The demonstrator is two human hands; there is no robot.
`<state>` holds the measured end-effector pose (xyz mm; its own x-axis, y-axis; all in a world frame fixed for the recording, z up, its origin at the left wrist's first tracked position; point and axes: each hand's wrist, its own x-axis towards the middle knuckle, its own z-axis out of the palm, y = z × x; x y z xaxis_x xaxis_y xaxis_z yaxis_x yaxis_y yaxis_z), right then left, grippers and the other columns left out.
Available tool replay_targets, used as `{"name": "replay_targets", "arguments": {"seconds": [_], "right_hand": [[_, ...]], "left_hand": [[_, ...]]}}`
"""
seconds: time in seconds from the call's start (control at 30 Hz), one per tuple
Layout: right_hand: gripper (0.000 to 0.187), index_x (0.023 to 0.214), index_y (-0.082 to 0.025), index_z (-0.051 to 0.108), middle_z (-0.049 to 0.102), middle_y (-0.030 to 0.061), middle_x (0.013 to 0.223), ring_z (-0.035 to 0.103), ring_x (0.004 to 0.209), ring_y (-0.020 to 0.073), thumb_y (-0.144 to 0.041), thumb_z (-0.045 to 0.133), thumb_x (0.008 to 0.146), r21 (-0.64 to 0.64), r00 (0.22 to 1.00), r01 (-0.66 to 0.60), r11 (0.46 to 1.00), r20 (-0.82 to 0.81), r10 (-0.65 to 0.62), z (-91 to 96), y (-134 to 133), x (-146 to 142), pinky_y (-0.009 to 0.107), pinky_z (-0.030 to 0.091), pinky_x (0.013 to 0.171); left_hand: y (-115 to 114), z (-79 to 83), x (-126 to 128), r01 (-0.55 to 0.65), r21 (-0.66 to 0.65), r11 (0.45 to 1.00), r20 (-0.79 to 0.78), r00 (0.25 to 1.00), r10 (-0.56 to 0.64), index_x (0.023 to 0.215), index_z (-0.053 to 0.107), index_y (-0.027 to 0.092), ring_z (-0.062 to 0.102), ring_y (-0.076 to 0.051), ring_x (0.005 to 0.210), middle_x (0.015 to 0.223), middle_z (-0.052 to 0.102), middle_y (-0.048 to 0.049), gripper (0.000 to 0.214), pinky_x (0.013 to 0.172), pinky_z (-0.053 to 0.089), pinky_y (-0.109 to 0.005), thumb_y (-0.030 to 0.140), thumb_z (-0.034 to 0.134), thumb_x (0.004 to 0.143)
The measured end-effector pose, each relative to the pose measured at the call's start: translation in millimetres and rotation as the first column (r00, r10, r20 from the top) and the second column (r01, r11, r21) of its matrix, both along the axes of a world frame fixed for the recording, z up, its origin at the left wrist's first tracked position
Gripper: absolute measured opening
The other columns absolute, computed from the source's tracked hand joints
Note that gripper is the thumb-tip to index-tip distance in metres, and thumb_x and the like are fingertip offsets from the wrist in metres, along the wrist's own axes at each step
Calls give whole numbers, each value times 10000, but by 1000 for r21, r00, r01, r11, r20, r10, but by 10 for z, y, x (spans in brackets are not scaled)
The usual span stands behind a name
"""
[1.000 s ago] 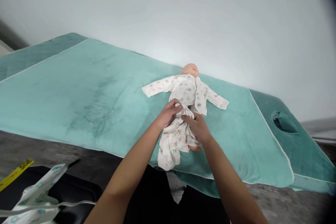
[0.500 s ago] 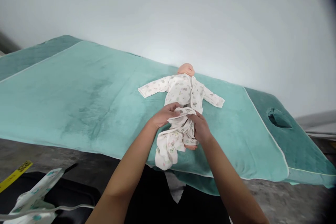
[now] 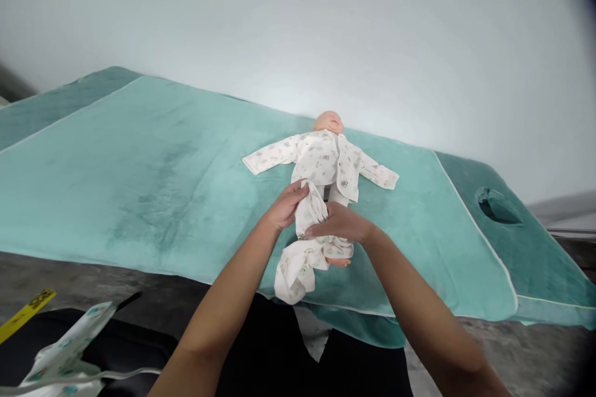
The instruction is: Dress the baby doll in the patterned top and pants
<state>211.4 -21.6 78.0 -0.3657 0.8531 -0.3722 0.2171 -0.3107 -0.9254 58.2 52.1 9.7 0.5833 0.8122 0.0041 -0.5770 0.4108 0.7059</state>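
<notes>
1. Seeing pants (image 3: pixel 311 211) bunched between both hands, in front of the body, over the doll's lower half.
2. Got left hand (image 3: pixel 288 208) at upper left of pants — clamped on a gathered corner of cloth, thumb and fingers together.
3. Got right hand (image 3: pixel 347 223) on the other side, slightly lower — clamped on the bunched cloth, thumb laid across the front. Can't see the fingertips, hidden by fabric.
4. See a loose end of pants trailing below left hand, down to the near edge of the bed. Touching neither hand down there.
5. See one foot (image 3: pixel 339 262) poking out of a cuff, just below right hand.
6. Have doll (image 3: pixel 329 121) lying on its back, head toward the wall (image 3: pixel 298 18), feet toward the wearer.
7. See shirt (image 3: pixel 319 158) on doll, front not closed, both sleeves spread out flat. Placed just above pants and both hands.
8. Have all that on a green cover (image 3: pixel 153 180), spread over the bed (image 3: pixel 470 180). Note an oval hole (image 3: pixel 499 206) at the bed's right end, well apart from right hand.
9. Down at lower left: see printed cloth (image 3: pixel 69 347) on a black seat (image 3: pixel 125 347), cable (image 3: pixel 116 375) across it, yellow strip (image 3: pixel 28 315) beside.
</notes>
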Motion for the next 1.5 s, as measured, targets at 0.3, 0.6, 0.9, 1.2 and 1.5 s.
{"name": "replay_targets", "arguments": {"seconds": [0.3,0.6,0.9,1.2,1.5], "right_hand": [[430,1027,-172,697,715,34,786,620,630,149,-514,764,775,-62,845,393,917,-370,-387,-200,-23,-36,279,504,597],[411,983,-161,720,735,33,872,660,768,193,-336,873,644,-2,983,89,996,-159,-88,-101,-74,-30,294,520,678],[333,978,-191,685,738,32,845,679,720,195,-371,805,725,-65,721,511,857,-510,-468,-319,-13,-67,314,547,689],[395,950,-165,718,716,16,819,629,689,155,-351,870,636,48,952,169,984,-266,-151,-214,-52,20,258,500,631],[352,888,-171,695,702,8,718,624,643,171,-312,832,595,-65,815,380,923,-449,-367,-331,-33,46,285,494,618]], "left_hand": [[62,143,-139,402,242,883,-339,888,-311,1027,732,134,665,-193,825,888,736,-57,504,735,506,-266,260,913,574],[-44,-22,-85,7,-5,1000,-92,996,-8,889,726,110,665,-174,702,818,730,-75,450,693,524,-276,462,865,646],[-22,255,-158,416,303,857,-380,878,-291,1137,718,171,667,-250,958,1036,732,-86,575,835,511,-327,277,892,599],[-90,-8,-128,-35,183,983,-156,986,64,921,741,149,652,-170,772,874,731,-42,315,750,506,-271,240,821,631],[-52,75,-157,236,171,957,-256,948,-188,946,744,121,632,-163,714,812,724,-50,403,681,496,-259,282,866,598]]}}
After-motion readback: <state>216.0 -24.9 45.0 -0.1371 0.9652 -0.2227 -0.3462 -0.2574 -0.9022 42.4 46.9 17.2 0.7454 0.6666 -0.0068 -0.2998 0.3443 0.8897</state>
